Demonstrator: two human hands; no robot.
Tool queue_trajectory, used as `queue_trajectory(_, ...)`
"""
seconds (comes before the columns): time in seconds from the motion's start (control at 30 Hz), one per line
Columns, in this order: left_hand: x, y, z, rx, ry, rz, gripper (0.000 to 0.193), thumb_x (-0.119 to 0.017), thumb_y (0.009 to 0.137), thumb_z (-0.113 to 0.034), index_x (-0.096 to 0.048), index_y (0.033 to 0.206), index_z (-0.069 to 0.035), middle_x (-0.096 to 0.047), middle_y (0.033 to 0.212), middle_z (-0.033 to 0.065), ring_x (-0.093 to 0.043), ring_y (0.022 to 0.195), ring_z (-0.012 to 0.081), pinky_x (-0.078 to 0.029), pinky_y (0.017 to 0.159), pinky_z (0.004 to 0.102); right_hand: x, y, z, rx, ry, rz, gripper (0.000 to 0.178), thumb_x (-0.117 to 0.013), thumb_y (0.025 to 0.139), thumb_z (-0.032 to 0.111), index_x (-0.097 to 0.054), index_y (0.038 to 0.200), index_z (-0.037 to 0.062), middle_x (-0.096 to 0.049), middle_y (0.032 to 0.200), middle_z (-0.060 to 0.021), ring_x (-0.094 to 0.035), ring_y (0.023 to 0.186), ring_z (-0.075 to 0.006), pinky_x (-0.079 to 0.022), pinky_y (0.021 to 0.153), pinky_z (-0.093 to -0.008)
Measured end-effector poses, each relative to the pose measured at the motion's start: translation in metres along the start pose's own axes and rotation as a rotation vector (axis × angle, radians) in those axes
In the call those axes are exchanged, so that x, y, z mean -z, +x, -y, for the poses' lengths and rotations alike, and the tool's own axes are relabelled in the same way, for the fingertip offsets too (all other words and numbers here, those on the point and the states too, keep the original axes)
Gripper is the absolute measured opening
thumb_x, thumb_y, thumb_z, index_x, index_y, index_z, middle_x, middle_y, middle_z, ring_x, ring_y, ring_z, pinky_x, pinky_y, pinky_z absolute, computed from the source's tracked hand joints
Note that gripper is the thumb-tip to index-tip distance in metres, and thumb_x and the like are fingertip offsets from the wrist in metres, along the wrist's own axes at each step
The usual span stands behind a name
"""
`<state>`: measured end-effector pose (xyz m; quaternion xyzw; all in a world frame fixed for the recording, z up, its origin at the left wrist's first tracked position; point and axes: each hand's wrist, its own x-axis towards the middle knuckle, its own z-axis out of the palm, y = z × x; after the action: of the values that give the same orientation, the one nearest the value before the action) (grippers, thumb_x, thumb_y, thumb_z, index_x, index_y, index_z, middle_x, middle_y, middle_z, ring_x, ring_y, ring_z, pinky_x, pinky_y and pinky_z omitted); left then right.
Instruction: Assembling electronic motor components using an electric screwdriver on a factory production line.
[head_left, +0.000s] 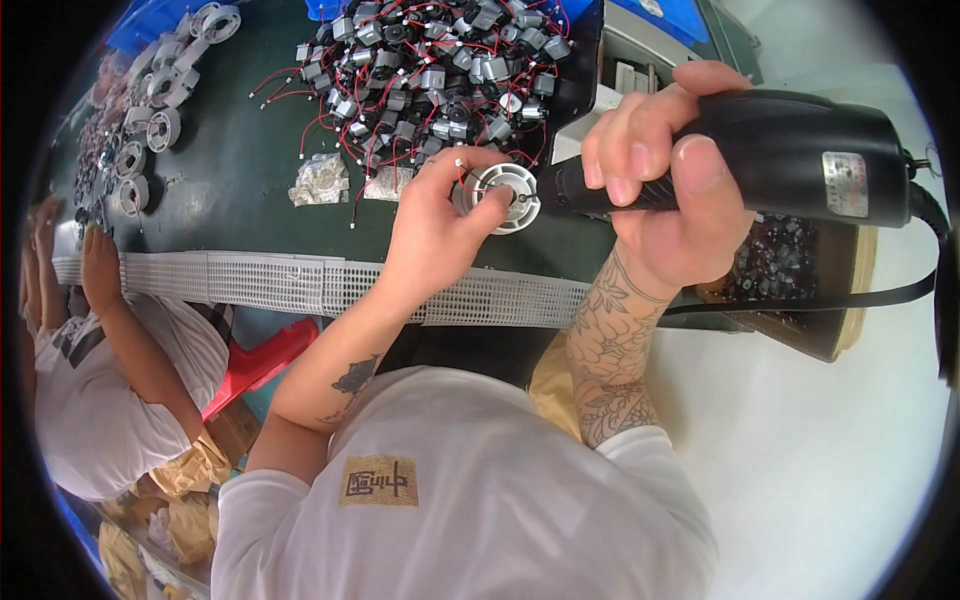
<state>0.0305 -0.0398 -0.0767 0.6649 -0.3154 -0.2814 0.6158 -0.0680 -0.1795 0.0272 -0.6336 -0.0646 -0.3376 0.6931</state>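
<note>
Left hand: the left hand (440, 215) is curled around a small white round housing (506, 196), thumb and fingers pinching its rim and holding it just above the dark green worktop (235, 190).
Right hand: the right hand (665, 190) is wrapped tight around a black electric screwdriver (790, 155), fingers closed over the barrel, thumb pressed along the top.
Tool tip: the screwdriver's nose points left and meets the centre of the white housing, right there between the two hands.
Cable: a black cord (925, 215) runs off the back of the tool and drops down the right side.
Parts pile: a heap of small grey motors with red wires (435, 70) lies on the worktop just beyond the hands.
Far left: white round housings (165, 90) are spread out in a loose row, well apart from the hands.
Edge: a white slotted strip (300, 285) runs along the near rim of the bench.
Neighbour: another person's hand (100, 265) rests on the strip at the far left.
</note>
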Motion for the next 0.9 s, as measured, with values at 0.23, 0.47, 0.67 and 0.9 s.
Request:
queue_trajectory(0.23, 0.000, -0.001, 0.001, -0.008, -0.004, -0.010, 0.025, -0.066, 0.080, -0.011, -0.063, 0.103, -0.002, -0.065, 0.095, 0.0102, -0.060, 0.087, 0.0213, -0.047, 0.080, 0.0318, 0.003, -0.001, 0.003, 0.013, -0.032, 0.034, 0.045, -0.050, 0.091, 0.022, -0.040, 0.128, -0.0004, -0.051, 0.076, -0.0049, -0.048, 0.059, -0.0157, -0.043, 0.056, -0.0340)
queue_trajectory(0.47, 0.000, 0.000, 0.000, 0.004, -0.007, -0.015, 0.025, -0.066, 0.079, -0.011, -0.063, 0.103, -0.002, -0.065, 0.094, 0.0103, -0.060, 0.087, 0.0212, -0.047, 0.079, 0.0315, -0.001, -0.001, 0.002, -0.004, -0.030, -0.015, 0.045, -0.050, 0.091, 0.023, -0.041, 0.128, -0.0010, -0.051, 0.075, -0.0045, -0.047, 0.058, -0.0154, -0.043, 0.056, -0.0339)
queue_trajectory(0.67, 0.000, 0.000, 0.002, -0.022, -0.001, 0.002, 0.024, -0.065, 0.082, -0.009, -0.062, 0.105, -0.001, -0.061, 0.088, 0.0038, -0.054, 0.079, 0.0126, -0.045, 0.072, 0.0259, -0.006, -0.001, 0.002, -0.038, -0.095, -0.065, 0.042, -0.051, 0.090, 0.021, -0.043, 0.125, 0.0006, -0.050, 0.072, -0.0040, -0.047, 0.056, -0.0151, -0.043, 0.055, -0.0335)
queue_trajectory(0.9, 0.000, -0.002, -0.001, -0.021, 0.018, -0.029, 0.024, -0.065, 0.079, -0.009, -0.063, 0.101, -0.001, -0.065, 0.092, 0.0099, -0.059, 0.085, 0.0215, -0.047, 0.079, 0.0319, -0.016, -0.001, -0.009, 0.047, -0.066, -0.098, 0.037, -0.056, 0.083, 0.010, -0.048, 0.118, 0.0009, -0.047, 0.063, -0.0057, -0.045, 0.050, -0.0151, -0.042, 0.047, -0.0327)
